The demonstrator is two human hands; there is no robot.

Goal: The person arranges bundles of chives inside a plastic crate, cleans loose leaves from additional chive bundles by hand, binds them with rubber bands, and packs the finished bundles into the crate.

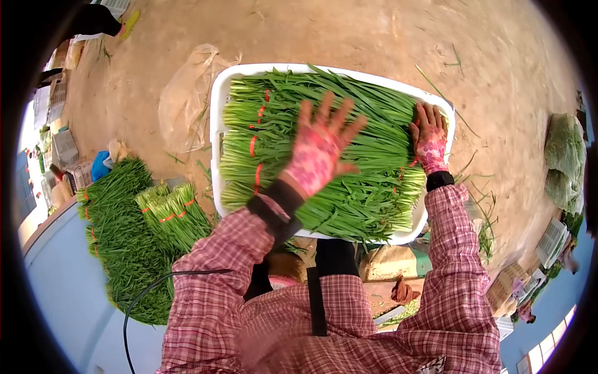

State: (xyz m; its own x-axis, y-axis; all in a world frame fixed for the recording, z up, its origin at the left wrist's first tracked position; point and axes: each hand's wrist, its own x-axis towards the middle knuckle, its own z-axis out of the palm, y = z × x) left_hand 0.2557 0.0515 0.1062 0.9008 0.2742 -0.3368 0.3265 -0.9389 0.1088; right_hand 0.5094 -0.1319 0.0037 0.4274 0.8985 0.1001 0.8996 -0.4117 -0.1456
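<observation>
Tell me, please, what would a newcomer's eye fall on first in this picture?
First, the white tray in the middle, packed with green bundles, some with red bands. Then the left hand, blurred and spread above them, and the right hand at the tray's right end. More bundles are piled at the lower left.

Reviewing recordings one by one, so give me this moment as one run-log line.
left hand: open, blurred, over greens | right hand: open, on greens | white tub: holds greens, red bands showing | plastic sheet: on floor

Gap between left hand (321,148) and right hand (430,138); tray rim (219,95) surrounds greens (380,146).
</observation>
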